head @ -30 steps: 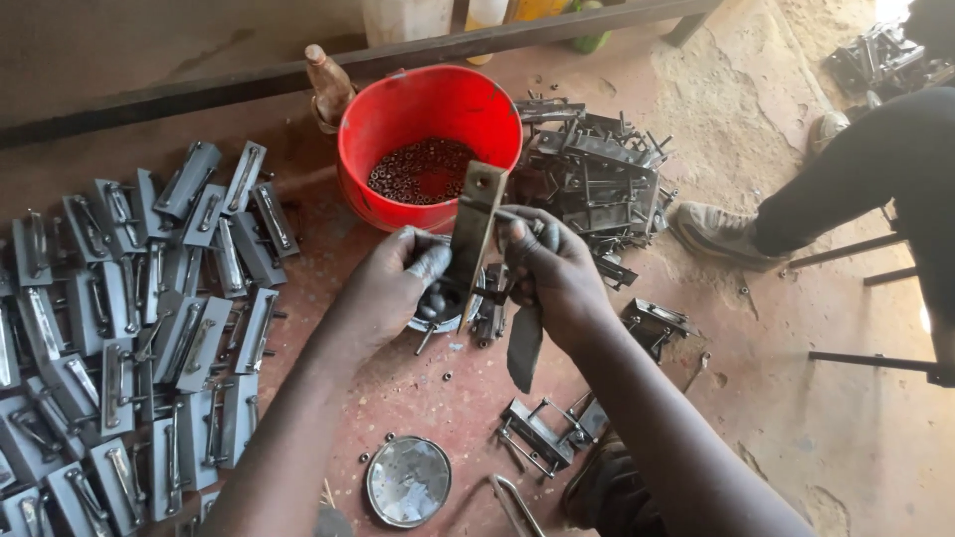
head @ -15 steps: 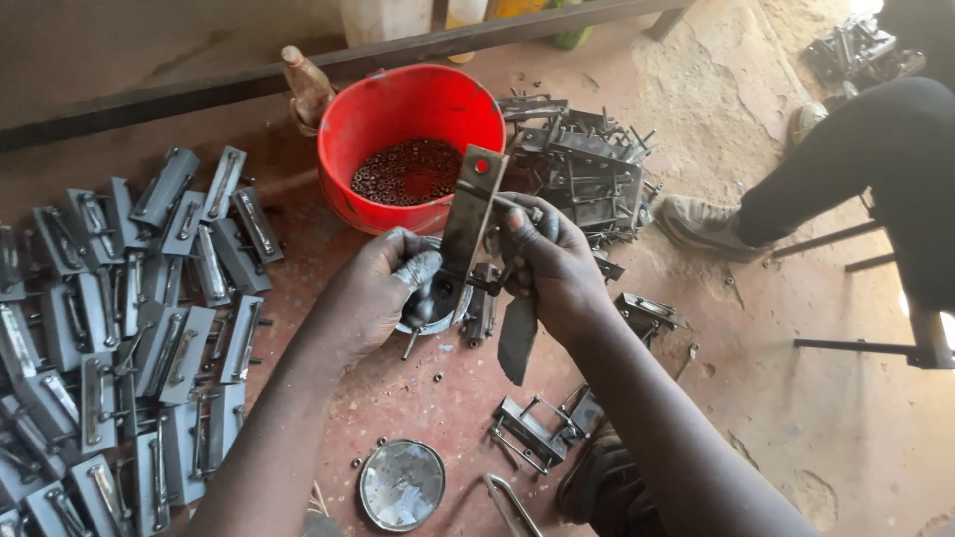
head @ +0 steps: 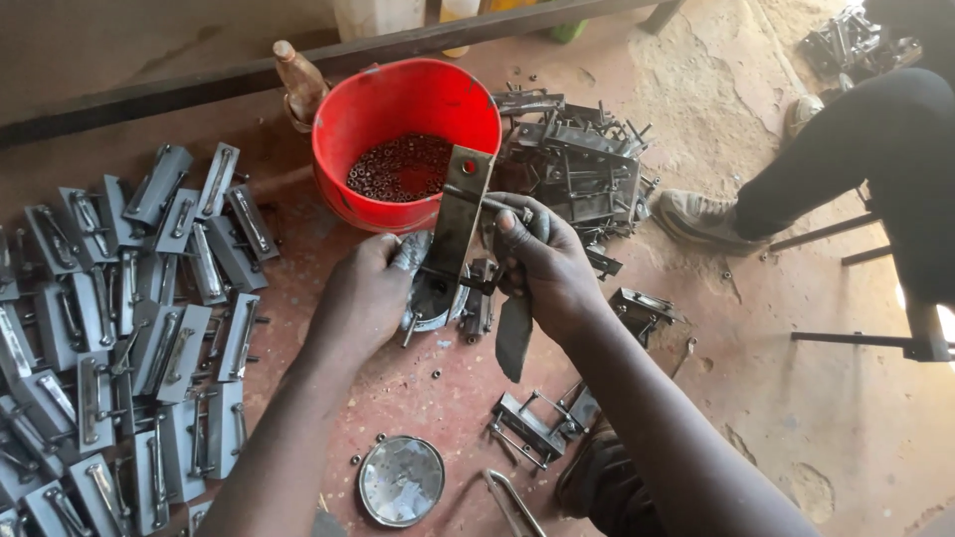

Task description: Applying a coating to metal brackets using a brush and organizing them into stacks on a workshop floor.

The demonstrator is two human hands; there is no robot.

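Two hands grip a metal bracket near a red bucket of nuts: left hand at its base, right hand its side.

Bare forearms, no sleeves.

A single head-worn camera looks steeply down from close above at the fingers, with the floor spreading around them.
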